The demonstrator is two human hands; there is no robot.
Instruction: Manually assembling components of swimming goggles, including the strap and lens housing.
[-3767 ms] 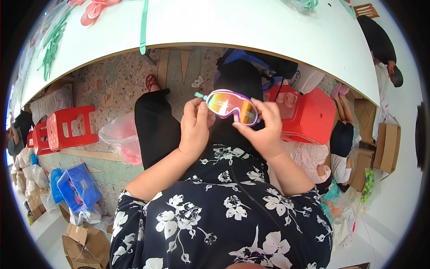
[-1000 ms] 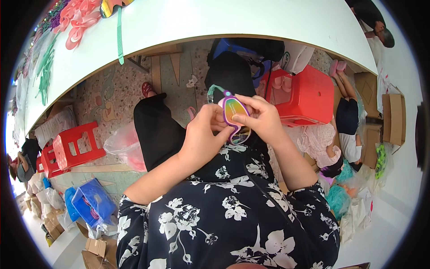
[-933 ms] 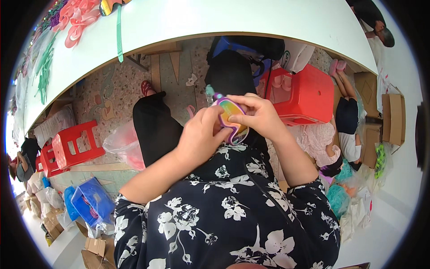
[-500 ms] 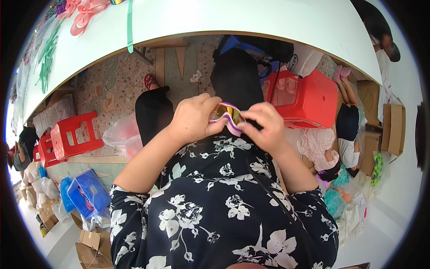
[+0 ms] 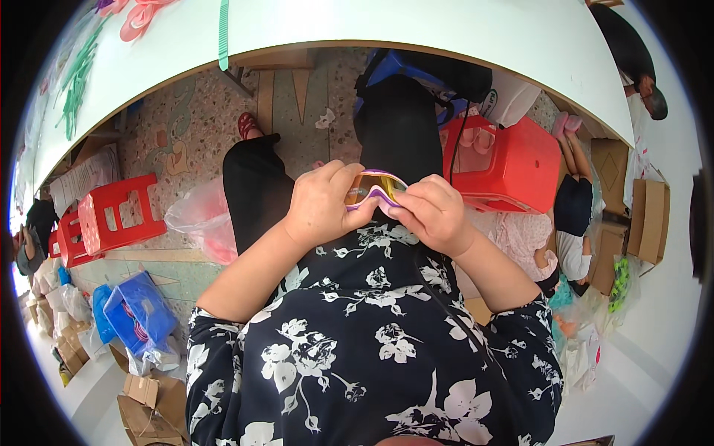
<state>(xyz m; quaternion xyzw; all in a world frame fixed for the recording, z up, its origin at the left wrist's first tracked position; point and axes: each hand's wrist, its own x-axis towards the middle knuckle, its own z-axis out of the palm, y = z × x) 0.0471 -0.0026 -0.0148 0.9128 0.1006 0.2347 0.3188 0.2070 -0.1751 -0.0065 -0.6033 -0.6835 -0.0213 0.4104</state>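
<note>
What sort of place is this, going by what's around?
Probably a workshop or packing room: loose green straps lie on a big white table, open cardboard boxes stand at the right, and two bare hands hold purple-rimmed goggles.

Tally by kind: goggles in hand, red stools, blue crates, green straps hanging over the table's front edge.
Goggles: 1, held by the left hand and right hand
Red stools: 3
Blue crate: 1
Green strap over the table edge: 1
Total: 6
</note>
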